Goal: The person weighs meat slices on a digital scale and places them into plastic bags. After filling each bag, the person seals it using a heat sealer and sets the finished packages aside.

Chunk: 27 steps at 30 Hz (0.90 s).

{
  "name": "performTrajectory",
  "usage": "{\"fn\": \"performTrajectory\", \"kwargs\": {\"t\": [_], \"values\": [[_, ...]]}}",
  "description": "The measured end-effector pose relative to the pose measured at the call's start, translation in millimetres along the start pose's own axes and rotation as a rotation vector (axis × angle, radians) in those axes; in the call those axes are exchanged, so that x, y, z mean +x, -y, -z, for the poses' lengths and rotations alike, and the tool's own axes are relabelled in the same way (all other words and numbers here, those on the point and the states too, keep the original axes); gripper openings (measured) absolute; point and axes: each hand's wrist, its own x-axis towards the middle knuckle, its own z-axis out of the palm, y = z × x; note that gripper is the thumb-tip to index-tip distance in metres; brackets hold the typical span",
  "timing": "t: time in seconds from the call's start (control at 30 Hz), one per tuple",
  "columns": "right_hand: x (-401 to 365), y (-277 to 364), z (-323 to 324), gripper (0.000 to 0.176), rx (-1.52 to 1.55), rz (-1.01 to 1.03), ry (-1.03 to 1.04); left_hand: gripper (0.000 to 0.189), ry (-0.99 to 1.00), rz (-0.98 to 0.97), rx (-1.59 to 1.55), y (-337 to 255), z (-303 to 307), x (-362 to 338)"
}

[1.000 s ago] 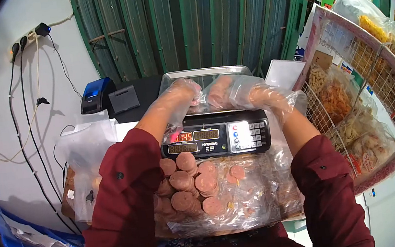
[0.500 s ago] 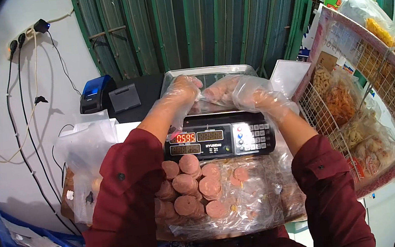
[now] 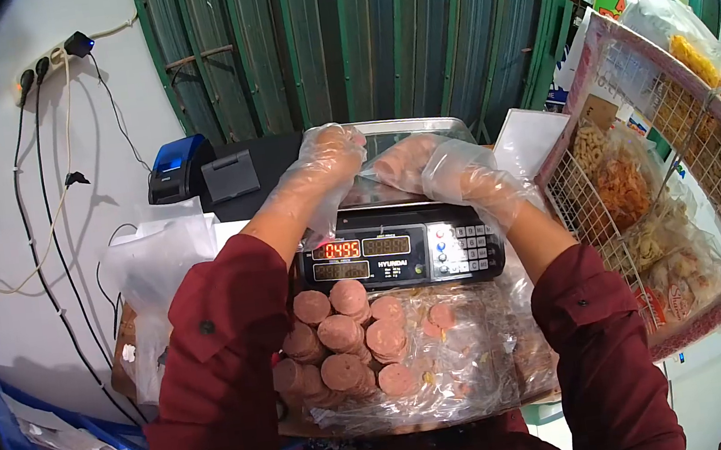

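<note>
The left hand pinches slices; the right hand grasps a stack in plastic over the far tray; the meat seems soft, light, slippery, easily torn; best cupped around its sides.

Pink round slices stand in uneven stacks, some leaning, on a clear plastic sheet; more lie in a clear bag, slanted, seemingly resting on the scale's metal tray.
</note>
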Motion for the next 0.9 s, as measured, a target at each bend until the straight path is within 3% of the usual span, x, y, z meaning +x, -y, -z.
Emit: {"fn": "performTrajectory", "kwargs": {"t": [0.13, 0.2, 0.23, 0.3, 0.37, 0.4, 0.47, 0.53, 0.6, 0.63, 0.7, 0.73, 0.83, 0.9], "values": [[6.3, 9.3, -6.8, 0.025, 0.070, 0.129, -0.027, 0.027, -0.002, -0.080, -0.171, 0.6, -1.8, -3.3], [8.2, 27.2, -7.5, 0.028, -0.260, 0.262, -0.029, 0.028, 0.019, -0.119, -0.237, -3.6, -5.5, -4.3], [9.3, 26.9, -12.8, 0.028, -0.261, 0.260, -0.030, 0.028, 0.054, -0.166, -0.249, -6.0, -7.8, -4.7], [13.1, 24.6, -24.9, 0.027, -0.274, 0.220, -0.218, 0.028, 0.088, -0.211, -0.258, -8.3, -13.2, -3.2], [9.7, 24.5, -21.0, 0.028, -0.267, 0.192, -0.207, 0.027, 0.072, -0.422, 0.158, -7.4, -21.0, -1.5], [7.4, 27.2, -18.2, 0.028, -0.264, 0.163, -0.194, 0.027, 0.074, -0.420, 0.157, -4.8, -22.3, -2.4], [6.0, 23.6, -16.4, 0.028, -0.240, 0.087, -0.137, 0.029, 0.135, -0.285, -0.169, -4.2, -25.4, -7.8], [6.3, 12.2, -19.6, 0.028, -0.217, 0.007, -0.086, 0.030, 0.144, -0.267, -0.183, -9.2, -24.5, -13.1], [13.0, -10.0, -36.1, 0.017, 0.304, -0.014, -0.181, 0.030, 0.145, -0.245, -0.192, -6.6, -26.4, -11.7], [15.7, -14.1, -36.9, 0.017, 0.306, -0.012, -0.179, 0.031, 0.137, -0.243, -0.250, 2.8, -32.5, -6.3], [18.5, 4.3, -26.9, 0.012, -0.025, 0.018, -0.020, 0.032, 0.126, -0.237, -0.305, -7.3, -20.2, -17.7], [12.1, 14.5, -20.0, 0.012, -0.024, 0.019, -0.020, 0.036, 0.154, -0.182, -0.299, -25.1, -4.9, -34.2], [-10.8, 36.4, -9.9, 0.016, 0.127, 0.051, -0.103, 0.040, 0.165, -0.168, -0.247, -28.5, -1.6, -35.5], [-12.5, 29.4, -17.0, 0.022, 0.465, 0.221, -0.172, 0.041, 0.145, -0.206, -0.202, -7.9, -16.1, -16.9]]}}
